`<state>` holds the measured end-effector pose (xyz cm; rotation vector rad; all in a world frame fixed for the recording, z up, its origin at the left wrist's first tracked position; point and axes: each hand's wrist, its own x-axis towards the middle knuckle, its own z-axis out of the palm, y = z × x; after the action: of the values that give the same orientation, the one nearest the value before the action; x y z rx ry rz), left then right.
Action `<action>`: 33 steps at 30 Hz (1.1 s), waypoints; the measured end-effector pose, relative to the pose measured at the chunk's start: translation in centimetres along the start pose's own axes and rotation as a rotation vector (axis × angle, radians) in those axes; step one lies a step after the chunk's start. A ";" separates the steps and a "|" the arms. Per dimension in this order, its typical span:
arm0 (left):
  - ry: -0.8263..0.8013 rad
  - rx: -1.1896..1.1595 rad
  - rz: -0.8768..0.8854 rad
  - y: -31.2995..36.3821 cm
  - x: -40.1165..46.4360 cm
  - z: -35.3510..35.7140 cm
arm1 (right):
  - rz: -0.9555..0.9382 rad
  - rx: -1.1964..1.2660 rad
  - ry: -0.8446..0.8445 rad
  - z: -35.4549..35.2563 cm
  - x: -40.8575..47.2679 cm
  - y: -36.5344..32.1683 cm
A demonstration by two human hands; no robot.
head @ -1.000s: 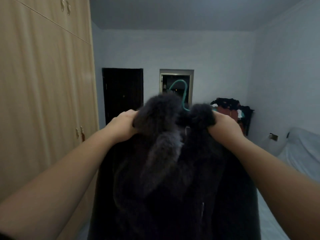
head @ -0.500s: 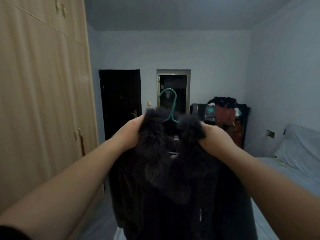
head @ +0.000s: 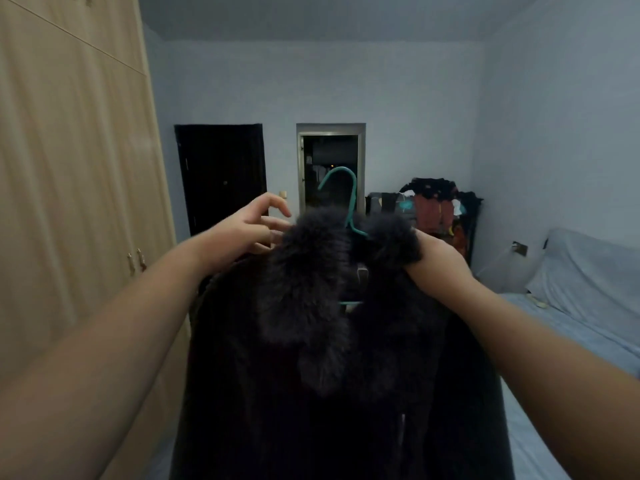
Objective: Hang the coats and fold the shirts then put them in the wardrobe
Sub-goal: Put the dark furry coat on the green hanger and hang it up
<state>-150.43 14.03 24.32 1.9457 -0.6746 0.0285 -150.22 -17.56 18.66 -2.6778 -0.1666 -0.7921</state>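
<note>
One dark coat (head: 311,358) with a fluffy grey-black fur collar (head: 311,271) hangs in mid-air at the centre of the view, filling the space from the middle down to 6 o'clock. It sits on one teal hanger (head: 349,202), whose hook rises above the collar toward 12 o'clock; a short piece of the hanger's lower bar shows in the gap at the coat's neck.

Two bare hands reach in from the lower corners. The left hand (head: 249,230), at about 10 o'clock from the collar, has its fingers spread and loosely bent, the fingertips at the edge of the fur; whether they touch it cannot be told. The right hand (head: 433,261), at about 2 o'clock, grips the right end of the collar, fingers curled into the fur.

One tall light-wood wardrobe (head: 76,168) fills the 9 o'clock side, its doors closed, two small handles side by side. On the far wall are one dark door (head: 221,174) and one open doorway (head: 330,157). At 3 o'clock one heap of clothes (head: 436,206) is piled up, and one bed (head: 571,323) with pale blue bedding lies along the right.
</note>
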 end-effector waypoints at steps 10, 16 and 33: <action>0.235 0.528 0.130 -5.8 0.9 1.7 | -0.052 0.312 -0.174 1.3 -0.8 -1.3; 0.258 0.497 0.189 -4.3 -0.8 2.8 | -0.132 0.393 -0.092 2.4 -1.3 -4.9; 0.602 0.505 0.068 6.1 -11.5 0.3 | -0.510 0.533 -0.225 -6.3 -1.4 -3.8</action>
<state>-163.02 16.97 25.65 2.2229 -0.3414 0.8632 -155.40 -16.23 23.91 -2.2131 -0.9956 -0.4777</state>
